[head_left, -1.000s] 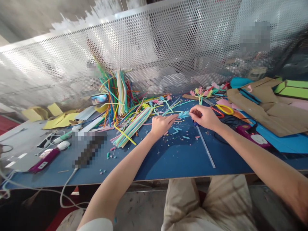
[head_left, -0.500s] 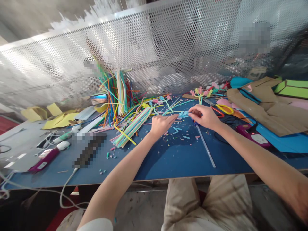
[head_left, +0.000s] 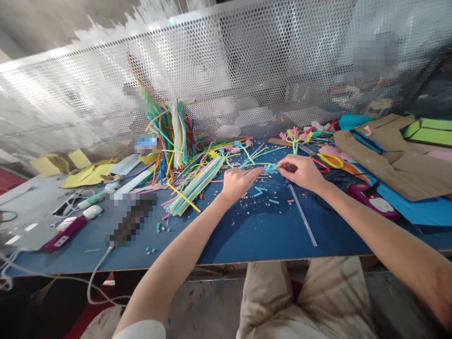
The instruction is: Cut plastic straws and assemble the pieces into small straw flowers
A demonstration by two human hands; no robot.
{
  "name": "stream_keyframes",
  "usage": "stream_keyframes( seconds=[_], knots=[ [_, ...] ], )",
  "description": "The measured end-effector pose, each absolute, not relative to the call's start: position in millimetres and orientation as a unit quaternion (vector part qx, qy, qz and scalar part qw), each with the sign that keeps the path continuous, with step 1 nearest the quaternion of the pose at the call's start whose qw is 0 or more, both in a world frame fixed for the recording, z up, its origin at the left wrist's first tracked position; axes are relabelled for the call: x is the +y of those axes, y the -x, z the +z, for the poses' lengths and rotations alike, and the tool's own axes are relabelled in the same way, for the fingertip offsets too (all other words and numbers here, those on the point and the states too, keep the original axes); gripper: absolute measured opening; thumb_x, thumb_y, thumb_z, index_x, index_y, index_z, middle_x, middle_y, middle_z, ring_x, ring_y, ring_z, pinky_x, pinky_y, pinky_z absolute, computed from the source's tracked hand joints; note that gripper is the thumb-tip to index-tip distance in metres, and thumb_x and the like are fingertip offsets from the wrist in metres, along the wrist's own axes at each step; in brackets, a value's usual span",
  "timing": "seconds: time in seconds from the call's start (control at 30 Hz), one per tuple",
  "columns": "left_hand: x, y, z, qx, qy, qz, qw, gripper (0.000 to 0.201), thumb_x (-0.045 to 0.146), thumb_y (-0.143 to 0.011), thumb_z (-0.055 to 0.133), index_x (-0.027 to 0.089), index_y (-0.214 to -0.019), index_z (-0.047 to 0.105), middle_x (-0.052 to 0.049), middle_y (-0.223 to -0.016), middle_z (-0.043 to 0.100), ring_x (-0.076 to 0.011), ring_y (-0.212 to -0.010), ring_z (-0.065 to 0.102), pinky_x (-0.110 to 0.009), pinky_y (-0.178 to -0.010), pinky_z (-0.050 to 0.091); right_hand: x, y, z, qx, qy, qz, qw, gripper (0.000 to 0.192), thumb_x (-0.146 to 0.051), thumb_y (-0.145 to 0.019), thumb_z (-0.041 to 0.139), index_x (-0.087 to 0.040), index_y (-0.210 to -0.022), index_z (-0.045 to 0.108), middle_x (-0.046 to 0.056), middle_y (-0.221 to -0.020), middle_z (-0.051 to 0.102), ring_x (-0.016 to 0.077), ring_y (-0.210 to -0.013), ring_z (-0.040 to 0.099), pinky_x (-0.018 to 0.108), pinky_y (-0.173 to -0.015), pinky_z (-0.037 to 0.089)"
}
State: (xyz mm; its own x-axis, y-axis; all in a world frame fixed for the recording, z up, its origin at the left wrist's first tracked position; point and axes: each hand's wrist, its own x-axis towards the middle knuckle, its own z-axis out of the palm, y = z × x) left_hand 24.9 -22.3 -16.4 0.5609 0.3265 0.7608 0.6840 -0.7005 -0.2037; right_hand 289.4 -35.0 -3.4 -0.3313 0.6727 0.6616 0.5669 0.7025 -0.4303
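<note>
Between my hands, just above the blue table, is a light blue pipe-cleaner piece (head_left: 270, 168) with short leaf-like loops. My right hand (head_left: 300, 172) pinches its right end between thumb and fingertips. The fingers of my left hand (head_left: 240, 182) are pressed together at its left end, the thumb mostly hidden. Under my right hand starts a clear rod (head_left: 302, 214) with a dark blue end, lying on the table. Short blue offcuts (head_left: 259, 191) lie below the piece. Behind my right hand stand finished pink and yellow pipe-cleaner flowers (head_left: 294, 135).
A pastel pipe-cleaner bundle (head_left: 196, 186) lies left of my left hand, with an upright mixed bunch (head_left: 178, 136) behind. Scissors (head_left: 330, 161), cardboard (head_left: 391, 160) and a purple power strip (head_left: 370, 200) are on the right. A perforated metal screen (head_left: 226, 70) closes the back.
The blue piece has turned slightly, its loops now more spread out to view. Both hands stay in nearly the same place, with only a small shift of my right fingers.
</note>
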Motion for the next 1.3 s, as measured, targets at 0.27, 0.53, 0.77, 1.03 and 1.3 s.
stream_keyframes(
  seconds=[0.27, 0.53, 0.77, 1.03, 1.3],
  knots=[
    [-25.2, -27.3, -11.2, -0.3, 0.834, -0.376, 0.272, 0.021, 0.034, -0.098, 0.059, 0.033, -0.108, 0.077, 0.003, -0.057, 0.069, -0.0078, -0.05, 0.058, -0.026, -0.056, 0.033, -33.4, -290.5, -4.4, -0.821, 0.403, 0.09, 0.395, 0.006, -0.028, -0.09, 0.059, -0.023, -0.092, 0.057, 0.002, -0.085, 0.065, 0.0167, -0.07, 0.059, 0.031, -0.066, 0.044],
    [-21.7, -25.6, -13.8, -0.336, 0.819, -0.376, 0.274, 0.02, 0.039, -0.097, 0.06, 0.035, -0.104, 0.078, 0.002, -0.053, 0.067, -0.0099, -0.046, 0.054, -0.028, -0.055, 0.031, -31.5, -294.8, -4.5, -0.819, 0.41, 0.094, 0.39, 0.01, -0.032, -0.093, 0.056, -0.023, -0.093, 0.052, 0.002, -0.083, 0.063, 0.0165, -0.069, 0.058, 0.031, -0.064, 0.042],
    [-21.4, -23.5, -12.6, -0.362, 0.816, -0.369, 0.259, 0.024, 0.043, -0.097, 0.058, 0.034, -0.102, 0.079, 0.0, -0.053, 0.067, -0.0115, -0.046, 0.054, -0.028, -0.055, 0.032, -34.1, -295.9, 1.0, -0.788, 0.402, 0.06, 0.463, 0.007, -0.028, -0.095, 0.053, -0.023, -0.093, 0.058, 0.003, -0.088, 0.066, 0.0181, -0.075, 0.06, 0.032, -0.069, 0.045],
    [-22.5, -24.3, -10.7, -0.336, 0.827, -0.364, 0.268, 0.02, 0.039, -0.097, 0.06, 0.034, -0.105, 0.078, 0.002, -0.059, 0.071, -0.0106, -0.049, 0.058, -0.028, -0.056, 0.035, -36.2, -292.8, 0.8, -0.812, 0.364, 0.062, 0.452, 0.013, -0.035, -0.094, 0.059, -0.023, -0.096, 0.065, 0.003, -0.091, 0.066, 0.0155, -0.068, 0.057, 0.031, -0.065, 0.046],
    [-24.5, -23.9, -11.7, -0.303, 0.848, -0.349, 0.258, 0.02, 0.033, -0.098, 0.059, 0.033, -0.109, 0.075, 0.002, -0.084, 0.079, -0.011, -0.066, 0.071, -0.026, -0.058, 0.04, -33.4, -292.8, -1.7, -0.82, 0.388, 0.057, 0.417, 0.008, -0.029, -0.09, 0.062, -0.023, -0.088, 0.066, 0.002, -0.086, 0.067, 0.0146, -0.066, 0.054, 0.031, -0.064, 0.043]
  ],
)
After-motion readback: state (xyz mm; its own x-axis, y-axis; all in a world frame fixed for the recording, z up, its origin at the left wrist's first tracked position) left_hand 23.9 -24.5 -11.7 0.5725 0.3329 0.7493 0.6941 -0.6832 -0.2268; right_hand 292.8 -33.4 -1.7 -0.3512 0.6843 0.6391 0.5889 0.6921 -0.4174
